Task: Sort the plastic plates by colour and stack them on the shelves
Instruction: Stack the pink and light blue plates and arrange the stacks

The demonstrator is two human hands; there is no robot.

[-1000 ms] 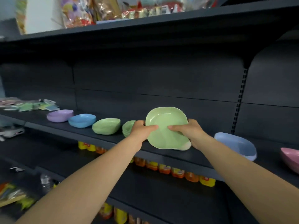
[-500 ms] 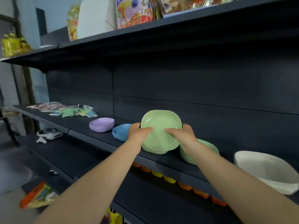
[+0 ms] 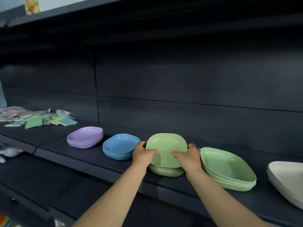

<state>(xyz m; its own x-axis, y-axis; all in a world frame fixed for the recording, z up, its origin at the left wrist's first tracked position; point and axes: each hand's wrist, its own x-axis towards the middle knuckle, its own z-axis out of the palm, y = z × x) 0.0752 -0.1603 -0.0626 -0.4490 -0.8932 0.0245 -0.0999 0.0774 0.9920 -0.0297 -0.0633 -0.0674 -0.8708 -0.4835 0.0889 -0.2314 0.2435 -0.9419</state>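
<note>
here, left hand [image 3: 142, 153] and right hand [image 3: 188, 156] grip tilted green plate [image 3: 166, 148] at 9 and 3 o'clock, thumbs curled inside, over green stack [image 3: 166, 171] on shelf [image 3: 91, 158]

A pale green plate [image 3: 166, 148] is seen above a green stack [image 3: 165, 171] of the same shade. A second stack of green plates [image 3: 227, 169] is coloured a little cooler. The blue plates [image 3: 120, 147] are sky blue, the purple plates [image 3: 85, 136] soft lilac, and the white plates [image 3: 288, 179] off-white. All are plain, without pattern. The shelf [image 3: 98, 159] is dark charcoal throughout. The packets [image 3: 41, 117] are mixed pastel: pink, green, yellow and blue.
</note>
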